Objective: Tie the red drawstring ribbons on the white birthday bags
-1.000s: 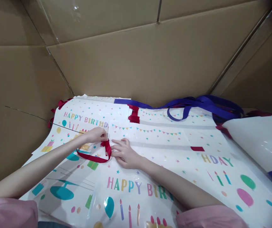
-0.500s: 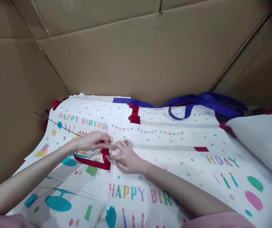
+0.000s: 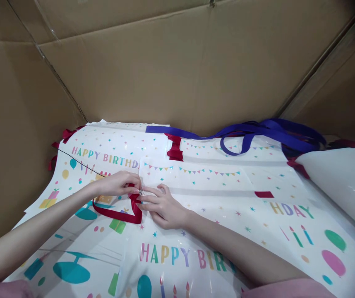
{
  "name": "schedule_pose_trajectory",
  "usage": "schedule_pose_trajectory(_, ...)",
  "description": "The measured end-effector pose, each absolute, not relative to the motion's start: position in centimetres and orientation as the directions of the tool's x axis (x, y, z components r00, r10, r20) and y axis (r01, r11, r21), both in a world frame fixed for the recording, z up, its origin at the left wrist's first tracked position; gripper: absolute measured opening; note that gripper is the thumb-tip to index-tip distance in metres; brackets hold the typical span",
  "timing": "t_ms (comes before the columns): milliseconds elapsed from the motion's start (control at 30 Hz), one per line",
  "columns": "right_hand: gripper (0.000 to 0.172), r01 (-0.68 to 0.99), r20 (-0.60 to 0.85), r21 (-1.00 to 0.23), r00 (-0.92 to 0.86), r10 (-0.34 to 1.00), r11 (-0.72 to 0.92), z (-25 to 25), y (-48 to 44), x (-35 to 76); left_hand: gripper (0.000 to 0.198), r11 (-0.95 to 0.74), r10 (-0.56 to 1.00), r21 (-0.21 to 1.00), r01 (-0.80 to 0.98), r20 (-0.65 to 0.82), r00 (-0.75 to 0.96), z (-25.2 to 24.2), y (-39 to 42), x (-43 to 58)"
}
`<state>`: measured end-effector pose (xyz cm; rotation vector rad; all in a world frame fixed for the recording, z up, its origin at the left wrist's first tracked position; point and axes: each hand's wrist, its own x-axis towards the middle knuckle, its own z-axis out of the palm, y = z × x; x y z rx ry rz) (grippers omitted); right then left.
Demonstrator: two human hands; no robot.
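My left hand (image 3: 124,183) is closed in a pinch by the upper end of a red ribbon (image 3: 115,213). A thin dark rod (image 3: 81,162) runs from under this hand toward the upper left, and a small ring-like end shows at the fingertips. Hanging in a loop, the ribbon bends sharply to the left over the printed sheet. My right hand (image 3: 165,209) lies with fingers spread on a white "Happy Birthday" sheet (image 3: 196,225), its fingertips touching the ribbon's edge and close to the ring. What the left fingers press together is partly hidden.
Tall cardboard walls (image 3: 171,70) enclose the far side and the left. Blue ribbon (image 3: 273,128) lies in loops along the back edge. Gathered red ribbon (image 3: 175,148) and a red strip (image 3: 264,194) sit on the sheets. A rolled white sheet (image 3: 341,178) rises at right.
My right hand's fingers have straightened and spread from a more curled pose, reaching the ring and ribbon edge. The left hand keeps its pinch; the view has shifted slightly.
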<state>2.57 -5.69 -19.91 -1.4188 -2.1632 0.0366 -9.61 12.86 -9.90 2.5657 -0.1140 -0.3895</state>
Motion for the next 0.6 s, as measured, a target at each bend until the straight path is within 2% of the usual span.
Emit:
schedule_pose_trajectory(200,0.043,0.838,0.392,-0.327,-0.301,0.869,0.438,-19.7,-5.7,2.6,0.033,-0.840,-0.109,0.542,0.018,-0.202,0.973,-10.4,12.8,-10.2)
schedule_pose_trajectory(333,0.038,0.845,0.393,-0.338,-0.272,0.878,0.414,-19.8,-5.7,2.6,0.036,-0.882,-0.002,0.465,0.072,-0.157,0.988,-10.7,12.8,-10.1)
schedule_pose_trajectory(600,0.037,0.849,0.389,-0.343,-0.261,0.884,0.402,-19.8,-5.7,2.5,0.033,-0.925,0.115,0.340,0.172,-0.183,0.976,-12.0,13.7,-9.6)
